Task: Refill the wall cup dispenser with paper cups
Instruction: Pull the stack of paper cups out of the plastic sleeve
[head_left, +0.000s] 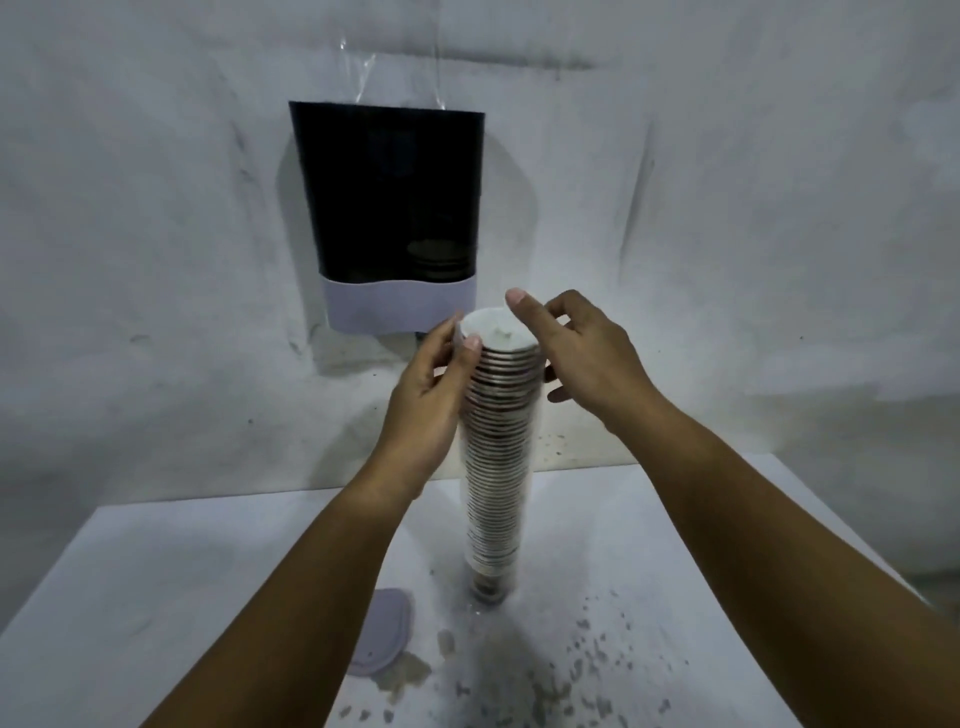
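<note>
A tall stack of paper cups (497, 467) in a thin clear sleeve stands upright on the white table (156, 597), bottoms upward. My left hand (431, 400) grips the upper part of the stack from the left, thumb on the top cup's edge. My right hand (576, 353) reaches over the top from the right, its thumb raised above the top cup and its fingers curled at the stack's right side. The wall cup dispenser (389, 208), dark with a pale lower band, hangs on the wall behind the stack. A few cups show dimly inside its lower right.
A pale grey lid-like piece (382, 631) lies flat on the table left of the stack's foot. Dark specks and stains cover the table's right front. Clear tape or plastic (363, 67) hangs above the dispenser on the rough white wall.
</note>
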